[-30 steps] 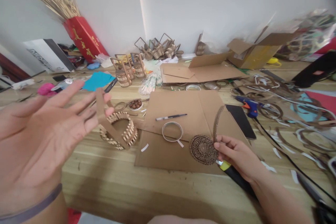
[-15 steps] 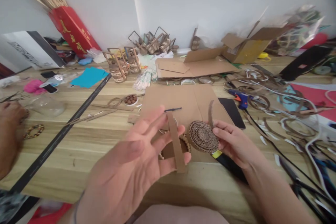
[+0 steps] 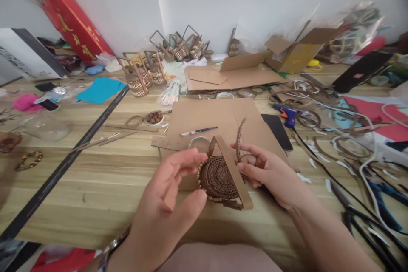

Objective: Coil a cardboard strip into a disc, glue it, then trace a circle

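Observation:
My left hand [image 3: 172, 195] and my right hand [image 3: 270, 172] meet over the front of a flat cardboard sheet [image 3: 204, 119]. Between them is a small cardboard basket [image 3: 223, 174] with a striped rim and a bent strip handle, tipped toward me. A coiled corrugated cardboard disc [image 3: 218, 180] sits against its opening. My left thumb and fingers pinch the basket's left rim. My right fingers press the disc's right side, and a loose curved strip [image 3: 239, 134] rises from there. A pen [image 3: 199, 131] and a tape ring [image 3: 198, 141] lie just behind.
Several finished baskets [image 3: 140, 78] stand at the back, near a red box [image 3: 75, 29] with straw. A blue glue gun [image 3: 285, 114], a dark phone [image 3: 279, 131], cables and cardboard strips crowd the right. A black ruler [image 3: 63, 165] crosses the left; another person's hand [image 3: 6, 144] shows at the left edge.
My left hand brought the basket in from the left to the middle. My right hand lifted the coiled disc off the sheet and set it against the basket.

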{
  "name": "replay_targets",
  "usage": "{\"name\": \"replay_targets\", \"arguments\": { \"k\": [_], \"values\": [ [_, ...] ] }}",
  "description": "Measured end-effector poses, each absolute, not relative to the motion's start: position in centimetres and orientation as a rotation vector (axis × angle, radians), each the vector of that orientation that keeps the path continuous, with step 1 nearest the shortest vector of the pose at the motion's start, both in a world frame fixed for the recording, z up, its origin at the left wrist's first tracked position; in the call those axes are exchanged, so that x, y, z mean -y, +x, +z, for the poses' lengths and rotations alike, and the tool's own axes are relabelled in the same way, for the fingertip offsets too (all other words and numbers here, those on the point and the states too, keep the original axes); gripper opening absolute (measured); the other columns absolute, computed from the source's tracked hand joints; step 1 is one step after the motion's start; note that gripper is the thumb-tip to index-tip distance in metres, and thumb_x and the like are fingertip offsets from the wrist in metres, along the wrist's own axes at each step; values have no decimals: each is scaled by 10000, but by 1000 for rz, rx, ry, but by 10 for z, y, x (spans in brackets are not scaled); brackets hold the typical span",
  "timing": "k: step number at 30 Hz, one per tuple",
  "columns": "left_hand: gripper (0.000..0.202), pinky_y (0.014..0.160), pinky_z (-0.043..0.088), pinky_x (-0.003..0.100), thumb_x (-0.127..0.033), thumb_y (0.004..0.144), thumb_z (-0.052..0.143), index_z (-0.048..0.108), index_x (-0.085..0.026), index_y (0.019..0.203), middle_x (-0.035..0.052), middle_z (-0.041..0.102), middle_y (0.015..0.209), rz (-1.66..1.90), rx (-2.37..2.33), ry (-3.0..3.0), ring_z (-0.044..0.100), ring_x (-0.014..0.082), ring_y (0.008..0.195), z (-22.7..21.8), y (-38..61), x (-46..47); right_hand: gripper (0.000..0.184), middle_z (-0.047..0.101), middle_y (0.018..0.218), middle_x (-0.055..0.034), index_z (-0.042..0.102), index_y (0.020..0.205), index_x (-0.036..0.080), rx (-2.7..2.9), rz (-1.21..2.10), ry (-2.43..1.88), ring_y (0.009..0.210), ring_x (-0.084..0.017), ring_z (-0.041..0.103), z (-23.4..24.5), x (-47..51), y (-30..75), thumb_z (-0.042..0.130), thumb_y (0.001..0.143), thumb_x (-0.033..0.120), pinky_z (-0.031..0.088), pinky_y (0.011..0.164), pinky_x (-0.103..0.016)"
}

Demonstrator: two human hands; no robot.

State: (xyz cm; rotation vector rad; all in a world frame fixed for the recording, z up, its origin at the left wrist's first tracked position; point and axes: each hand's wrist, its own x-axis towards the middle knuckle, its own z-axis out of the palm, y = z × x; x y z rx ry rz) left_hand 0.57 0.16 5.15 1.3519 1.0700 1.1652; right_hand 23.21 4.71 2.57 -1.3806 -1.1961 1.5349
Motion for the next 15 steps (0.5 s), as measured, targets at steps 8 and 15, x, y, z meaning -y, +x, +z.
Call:
{"name": "replay_targets", "arguments": {
  "k": [8, 15],
  "values": [
    [696, 1079, 384, 547, -242, 753, 737, 391, -265, 1356, 123, 483, 1395, 901, -1316, 2043, 354, 341, 1365, 26, 15, -9, 713, 510, 589, 80, 507, 1308, 157, 1202, 1573, -1383, 457, -66, 396, 26, -48, 227, 743, 682, 404, 275, 438, -213],
    [724, 1057, 412, 546, -173, 735, 730, 377, -256, 1363, 121, 512, 1379, 865, -1317, 2094, 361, 345, 1361, 22, 18, -13, 733, 523, 589, 81, 499, 1326, 164, 1191, 1577, -1369, 450, -68, 403, 23, -47, 226, 760, 690, 415, 281, 429, -212]
  ]
}}
